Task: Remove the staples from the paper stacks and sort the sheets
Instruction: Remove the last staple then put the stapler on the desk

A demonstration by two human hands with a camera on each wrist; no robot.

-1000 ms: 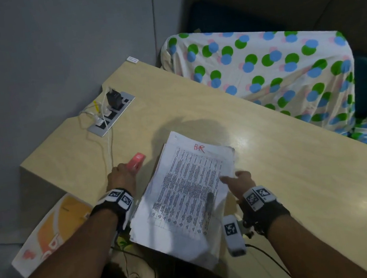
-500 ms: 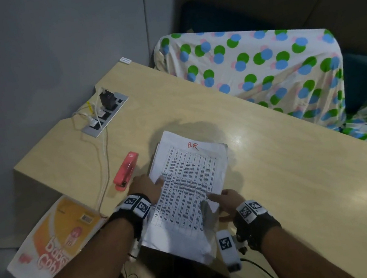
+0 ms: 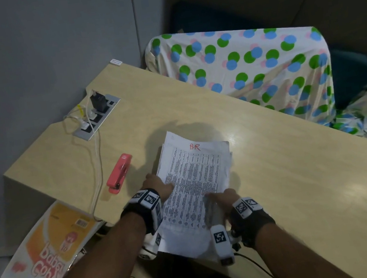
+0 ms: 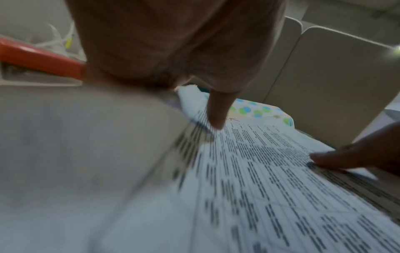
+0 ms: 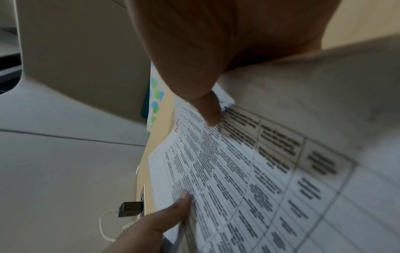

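Note:
A stack of printed sheets (image 3: 194, 173), with "A.R" in red at its top, lies at the table's near edge and overhangs it toward me. My left hand (image 3: 158, 186) pinches its left edge, with the thumb (image 4: 216, 113) on the top sheet (image 4: 259, 188). Over on the lower right edge, my right hand (image 3: 222, 198) pinches the stack, thumb (image 5: 207, 106) pressed on the print (image 5: 238, 171). A red stapler-like tool (image 3: 119, 173) lies on the table left of the stack, free of both hands.
The wooden table (image 3: 303, 180) runs off to the right. A power strip (image 3: 97, 113) with a black charger and white cables sits at the back left. A chair under dotted cloth (image 3: 250, 69) stands behind. An orange and white bag (image 3: 49, 249) lies below the left edge.
My left hand has set the red tool down on the table and come over to take the stack's left edge. My right hand has slid a little nearer along the right edge.

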